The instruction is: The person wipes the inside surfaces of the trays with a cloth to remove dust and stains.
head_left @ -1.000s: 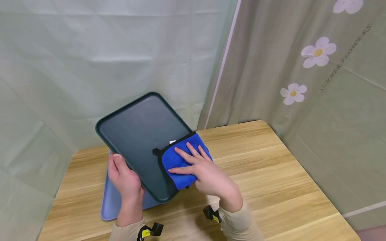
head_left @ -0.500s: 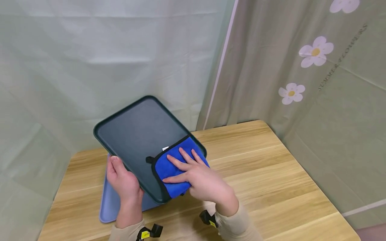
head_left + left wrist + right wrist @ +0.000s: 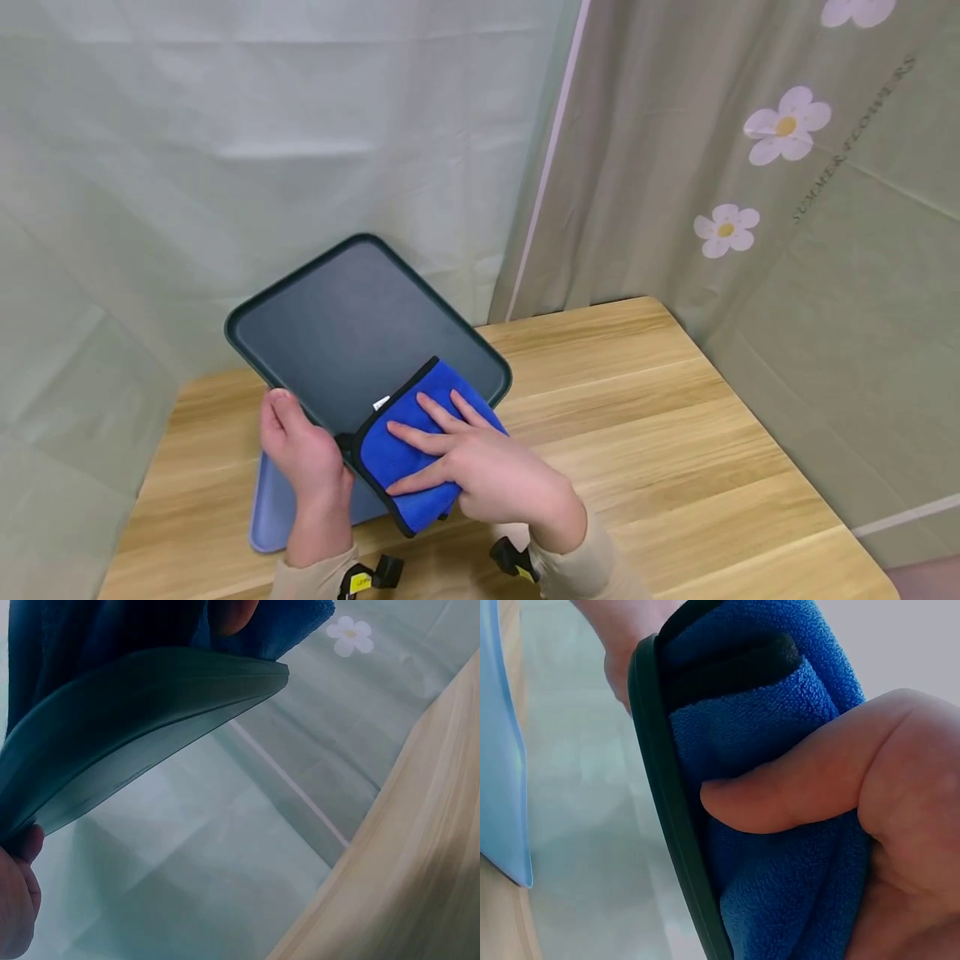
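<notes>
A dark green rectangular tray (image 3: pixel 352 325) is held tilted above the table. My left hand (image 3: pixel 306 450) grips its left edge, thumb over the rim; in the left wrist view part of that hand (image 3: pixel 15 907) shows at the tray's edge. A blue cloth (image 3: pixel 420 412) with black trim lies folded over the tray's near end. My right hand (image 3: pixel 487 475) presses it there with spread fingers. In the right wrist view my thumb (image 3: pixel 780 791) lies against the cloth's underside, holding it. The tray's underside is mostly hidden.
A light blue-purple tray (image 3: pixel 272 508) lies on the wooden table (image 3: pixel 637 450), partly under the green tray and left hand. Pale curtains (image 3: pixel 300 125) hang behind the table, with flower prints on the right.
My right hand has slid the cloth toward the near left end of the tray, uncovering its right corner. The green tray has shifted slightly left, still in my left hand.
</notes>
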A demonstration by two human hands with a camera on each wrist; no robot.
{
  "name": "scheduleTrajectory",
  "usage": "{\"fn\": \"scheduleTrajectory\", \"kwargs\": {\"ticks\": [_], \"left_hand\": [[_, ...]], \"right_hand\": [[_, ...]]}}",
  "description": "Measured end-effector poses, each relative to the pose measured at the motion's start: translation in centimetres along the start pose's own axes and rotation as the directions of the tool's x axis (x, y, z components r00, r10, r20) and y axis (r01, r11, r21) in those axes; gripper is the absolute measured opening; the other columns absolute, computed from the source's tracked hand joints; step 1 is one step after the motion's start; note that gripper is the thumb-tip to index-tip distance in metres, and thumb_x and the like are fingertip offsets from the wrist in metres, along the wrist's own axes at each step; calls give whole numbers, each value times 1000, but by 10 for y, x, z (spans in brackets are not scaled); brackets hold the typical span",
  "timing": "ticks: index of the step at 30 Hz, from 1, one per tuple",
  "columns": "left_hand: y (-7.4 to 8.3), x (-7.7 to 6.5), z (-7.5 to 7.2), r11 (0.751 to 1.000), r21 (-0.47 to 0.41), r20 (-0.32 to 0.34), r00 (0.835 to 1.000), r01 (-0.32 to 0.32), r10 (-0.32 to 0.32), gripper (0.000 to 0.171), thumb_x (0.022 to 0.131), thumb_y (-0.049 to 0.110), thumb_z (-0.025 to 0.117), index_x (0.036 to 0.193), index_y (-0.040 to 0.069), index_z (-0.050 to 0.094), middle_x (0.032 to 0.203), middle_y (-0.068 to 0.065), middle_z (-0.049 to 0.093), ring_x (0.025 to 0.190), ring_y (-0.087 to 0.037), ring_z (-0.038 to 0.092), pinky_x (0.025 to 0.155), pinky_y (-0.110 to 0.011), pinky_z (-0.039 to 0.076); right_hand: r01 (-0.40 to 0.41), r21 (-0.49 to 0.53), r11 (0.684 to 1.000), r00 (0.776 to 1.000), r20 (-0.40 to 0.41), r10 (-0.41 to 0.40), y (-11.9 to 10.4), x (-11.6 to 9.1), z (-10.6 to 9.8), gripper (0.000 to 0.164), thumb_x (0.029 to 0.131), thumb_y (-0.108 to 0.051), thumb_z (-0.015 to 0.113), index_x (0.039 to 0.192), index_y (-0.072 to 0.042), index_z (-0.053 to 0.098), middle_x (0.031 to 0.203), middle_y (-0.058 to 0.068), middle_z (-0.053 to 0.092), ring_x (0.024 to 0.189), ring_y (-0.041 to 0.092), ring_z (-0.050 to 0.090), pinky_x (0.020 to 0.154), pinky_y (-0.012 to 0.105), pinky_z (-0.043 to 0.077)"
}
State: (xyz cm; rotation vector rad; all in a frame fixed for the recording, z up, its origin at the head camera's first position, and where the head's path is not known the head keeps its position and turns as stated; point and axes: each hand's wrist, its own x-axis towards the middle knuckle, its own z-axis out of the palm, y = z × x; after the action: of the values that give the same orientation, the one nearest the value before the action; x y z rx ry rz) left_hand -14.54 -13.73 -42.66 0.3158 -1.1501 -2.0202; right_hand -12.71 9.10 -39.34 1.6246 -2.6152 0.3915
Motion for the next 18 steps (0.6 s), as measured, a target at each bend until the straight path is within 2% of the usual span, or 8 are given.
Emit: {"fn": "scheduleTrajectory", "kwargs": {"ticks": [2, 7, 11, 13, 14, 15, 18], "left_hand": [[0, -1, 1, 1000, 5, -1, 1000, -6, 6, 37, 116, 29, 49, 86, 8, 43, 97, -4, 46, 98, -18, 48, 86, -27, 41], [-1, -1, 2, 1000, -14, 9, 1000, -19, 19, 36, 115, 29, 50, 90, 3, 51, 98, -7, 51, 96, -20, 52, 83, -27, 46], [0, 0, 4, 1000, -14, 34, 999, -19, 19, 37, 116, 28, 49, 118, -5, 65, 116, -12, 62, 110, -24, 57, 94, -29, 50], [1, 2, 5, 1000, 1, 50, 999, -22, 22, 40, 116, 29, 48, 136, -3, 64, 130, -14, 64, 122, -25, 57, 102, -30, 49], [1, 3, 6, 1000, 14, 57, 998, -25, 24, 41, 116, 29, 47, 138, -2, 64, 133, -14, 63, 124, -25, 56, 104, -30, 48], [2, 4, 6, 999, 29, 62, 998, -30, 28, 41, 116, 29, 47, 137, -1, 64, 133, -13, 63, 125, -25, 55, 105, -30, 48], [3, 7, 9, 997, 58, 73, 996, -45, 40, 37, 115, 32, 49, 123, 1, 66, 122, -11, 62, 117, -23, 56, 98, -28, 48]], "right_hand": [[3, -5, 1000, 1000, -2, -3, -1, -2, 0, 86, 76, 9, 71, 141, -47, 69, 175, -7, 25, 163, 31, 7, 129, 62, 9], [13, -29, 999, 1000, 3, -13, 2, -5, 2, 87, 77, 9, 72, 143, -47, 66, 176, -7, 23, 163, 32, 5, 129, 61, 9], [28, -87, 996, 999, 23, -26, 7, -8, 4, 92, 79, 12, 70, 147, -49, 62, 177, -6, 19, 164, 32, 4, 129, 61, 10], [30, -107, 994, 999, 26, -27, 11, -10, 5, 93, 81, 12, 69, 149, -50, 60, 178, -5, 18, 164, 33, 4, 129, 62, 10], [28, -112, 993, 999, 26, -25, 13, -11, 5, 93, 82, 13, 68, 149, -51, 59, 178, -5, 17, 164, 33, 3, 129, 62, 10], [24, -112, 993, 999, 23, -22, 15, -11, 5, 93, 82, 14, 67, 149, -51, 59, 178, -5, 17, 164, 33, 3, 129, 62, 9], [11, -114, 993, 1000, 6, -11, 20, -13, 3, 93, 84, 14, 67, 150, -51, 58, 178, -5, 16, 164, 34, 3, 129, 62, 7]]}}
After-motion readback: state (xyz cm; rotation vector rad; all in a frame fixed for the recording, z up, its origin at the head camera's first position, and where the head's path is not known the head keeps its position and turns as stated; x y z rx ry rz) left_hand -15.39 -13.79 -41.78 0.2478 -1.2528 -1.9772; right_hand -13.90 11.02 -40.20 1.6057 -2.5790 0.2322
